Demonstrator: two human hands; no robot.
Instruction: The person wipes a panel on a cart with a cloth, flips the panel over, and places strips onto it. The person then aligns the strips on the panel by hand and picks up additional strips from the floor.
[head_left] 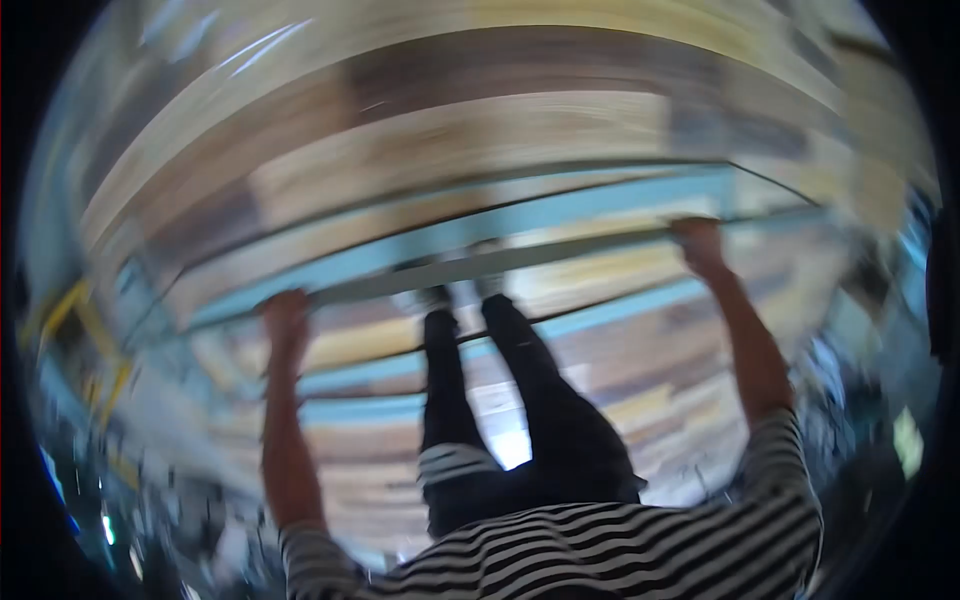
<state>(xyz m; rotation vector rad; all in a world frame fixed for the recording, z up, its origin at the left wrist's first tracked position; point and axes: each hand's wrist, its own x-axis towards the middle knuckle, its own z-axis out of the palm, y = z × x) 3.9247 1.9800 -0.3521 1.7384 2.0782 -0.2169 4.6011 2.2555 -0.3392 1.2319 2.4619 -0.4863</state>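
Note:
A long, narrow grey-green bar or panel edge (pixel 560 248) runs across the view in front of my legs. Its right end sits higher in the picture than its left. Toward its left part, my left hand (pixel 286 308) is closed on it. My right hand (pixel 698 246) grips it near the other end, with that arm stretched out. Thin dark lines and a pale blue strip (pixel 600 200) lie just beyond the bar; whether they belong to the same piece I cannot tell. Motion blur hides the individual fingers and the bar's exact kind.
Below is a floor of mixed brown, cream and blue planks (pixel 470 130), strongly smeared. My feet (pixel 488 262) show partly behind the bar. A yellow frame (pixel 65 310) stands at the left edge. Blurred clutter (pixel 840 380) lies along the right side.

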